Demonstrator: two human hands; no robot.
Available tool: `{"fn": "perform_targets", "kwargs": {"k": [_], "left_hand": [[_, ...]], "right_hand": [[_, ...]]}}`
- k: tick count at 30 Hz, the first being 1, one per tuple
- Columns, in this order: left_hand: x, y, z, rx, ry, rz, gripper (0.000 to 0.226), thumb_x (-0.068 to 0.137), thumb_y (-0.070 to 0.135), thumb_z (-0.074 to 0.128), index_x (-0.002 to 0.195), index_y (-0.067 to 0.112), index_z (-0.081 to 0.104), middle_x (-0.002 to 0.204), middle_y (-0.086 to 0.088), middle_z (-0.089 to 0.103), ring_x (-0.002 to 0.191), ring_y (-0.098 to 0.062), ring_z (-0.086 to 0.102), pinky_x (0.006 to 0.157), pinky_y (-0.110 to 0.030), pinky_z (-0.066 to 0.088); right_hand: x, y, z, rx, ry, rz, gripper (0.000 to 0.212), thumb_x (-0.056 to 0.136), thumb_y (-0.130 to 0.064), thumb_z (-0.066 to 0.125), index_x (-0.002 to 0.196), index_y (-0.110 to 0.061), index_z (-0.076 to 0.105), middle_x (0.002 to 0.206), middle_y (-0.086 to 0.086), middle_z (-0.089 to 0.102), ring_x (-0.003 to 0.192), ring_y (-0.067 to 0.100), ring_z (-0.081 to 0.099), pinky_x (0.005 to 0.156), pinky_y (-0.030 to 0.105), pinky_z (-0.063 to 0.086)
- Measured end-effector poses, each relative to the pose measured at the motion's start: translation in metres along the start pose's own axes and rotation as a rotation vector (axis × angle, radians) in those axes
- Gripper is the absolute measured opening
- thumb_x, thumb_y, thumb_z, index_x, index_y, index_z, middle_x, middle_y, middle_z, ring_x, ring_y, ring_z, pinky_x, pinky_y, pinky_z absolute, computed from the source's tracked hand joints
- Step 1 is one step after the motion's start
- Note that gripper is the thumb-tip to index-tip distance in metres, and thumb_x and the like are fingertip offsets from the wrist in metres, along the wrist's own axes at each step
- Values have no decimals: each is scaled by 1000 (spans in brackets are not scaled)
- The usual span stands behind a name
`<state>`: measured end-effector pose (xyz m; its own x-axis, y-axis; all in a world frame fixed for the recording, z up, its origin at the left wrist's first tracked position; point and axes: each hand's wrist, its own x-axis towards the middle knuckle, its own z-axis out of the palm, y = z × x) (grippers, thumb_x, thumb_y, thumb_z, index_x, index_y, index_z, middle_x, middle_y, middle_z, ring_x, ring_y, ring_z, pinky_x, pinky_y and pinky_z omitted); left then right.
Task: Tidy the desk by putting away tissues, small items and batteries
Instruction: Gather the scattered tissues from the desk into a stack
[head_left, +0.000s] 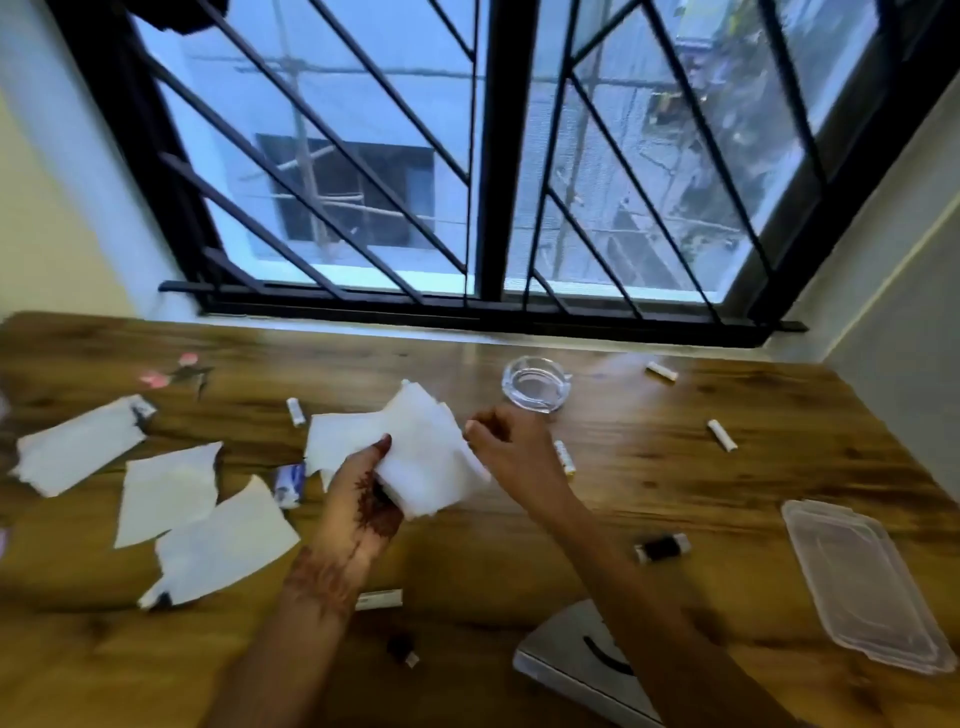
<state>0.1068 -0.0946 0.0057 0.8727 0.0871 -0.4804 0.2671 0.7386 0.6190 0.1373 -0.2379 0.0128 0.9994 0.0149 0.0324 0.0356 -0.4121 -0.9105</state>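
Tissue box is sitting at the desk's near edge. Left hand is clamping fingers and thumb on a tissue wad above mid-desk. Right hand is curling its fingers at the wad's right edge; can't tell if it's gripping. 3 loose tissues are lying left. Batteries are lying scattered beyond, glass ashtray farthest.

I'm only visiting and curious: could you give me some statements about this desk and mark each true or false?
1. The left hand holds white tissues. True.
2. Batteries fill the glass ashtray. False: none show inside it; batteries lie scattered on the desk.
3. Three loose tissues lie on the desk at the person's left. True.
4. The clear plastic lid lies at the desk's left end. False: it lies at the right end.
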Motion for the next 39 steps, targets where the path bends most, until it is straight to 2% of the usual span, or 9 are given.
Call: {"fn": "perform_targets", "kwargs": {"k": [4, 7, 15, 18, 22, 26, 31, 36, 39], "left_hand": [[-2, 41, -47, -36, -15, 56, 25, 94, 17, 45, 115, 10, 58, 84, -3, 74, 90, -18, 63, 72, -35, 56], [0, 66, -78, -70, 27, 66, 37, 93, 17, 47, 128, 5, 50, 113, -8, 68, 104, -21, 61, 85, -38, 50], [7, 105, -117, -48, 113, 74, 16, 91, 13, 53, 106, 10, 56, 94, -6, 64, 86, -19, 61, 75, -36, 57], [12, 114, -129, -50, 99, 62, 11, 90, 12, 53, 101, 12, 57, 91, -6, 68, 87, -20, 62, 50, -31, 58], [15, 126, -146, -37, 39, 59, 10, 91, 14, 52, 97, 13, 59, 71, -2, 74, 85, -20, 63, 50, -32, 58], [18, 137, -165, -27, -13, 64, 14, 92, 18, 49, 101, 13, 59, 68, -1, 75, 64, -16, 71, 48, -30, 58], [25, 152, -189, -89, -70, 95, 20, 92, 19, 47, 107, 15, 59, 78, 0, 76, 70, -15, 73, 56, -31, 59], [25, 163, -200, -118, -63, 126, 26, 85, 20, 54, 111, 18, 60, 82, -1, 75, 72, -17, 73, 62, -37, 61], [21, 169, -200, -127, -56, 151, 23, 94, 31, 46, 104, 18, 62, 81, -4, 75, 70, -19, 72, 63, -38, 59]], "right_hand": [[11, 7, 53, 57, -60, 176, 21, 88, -19, 57, 85, 0, 65, 77, 11, 63, 72, 20, 59, 67, 34, 49], [14, 12, 88, 131, -45, 322, 35, 88, -32, 60, 83, 3, 65, 72, 11, 64, 66, 21, 62, 67, 36, 54], [30, 20, 154, 182, 229, 461, 36, 73, -33, 77, 59, -9, 54, 66, 14, 67, 62, 30, 68, 64, 44, 58], [33, 10, 162, 107, 306, 451, 43, 78, -26, 73, 50, -11, 45, 58, 7, 55, 62, 25, 57, 66, 37, 49], [33, -2, 169, 137, 358, 486, 20, 83, -18, 65, 84, 2, 62, 79, 9, 57, 75, 23, 55, 72, 35, 47], [26, -27, 174, 136, 379, 263, 15, 83, -13, 64, 90, 0, 64, 87, 17, 67, 76, 25, 62, 66, 35, 51], [17, -77, 191, 94, 242, -121, 8, 83, -10, 66, 79, -8, 60, 68, 0, 59, 55, -4, 53, 48, 5, 38], [-5, -103, 234, 29, -20, -387, 19, 83, -14, 66, 97, -2, 63, 90, 12, 70, 79, 20, 66, 74, 33, 55], [-17, -105, 255, -77, -168, -540, 19, 86, -12, 61, 102, -1, 63, 96, 16, 69, 81, 18, 63, 70, 27, 48]]}}
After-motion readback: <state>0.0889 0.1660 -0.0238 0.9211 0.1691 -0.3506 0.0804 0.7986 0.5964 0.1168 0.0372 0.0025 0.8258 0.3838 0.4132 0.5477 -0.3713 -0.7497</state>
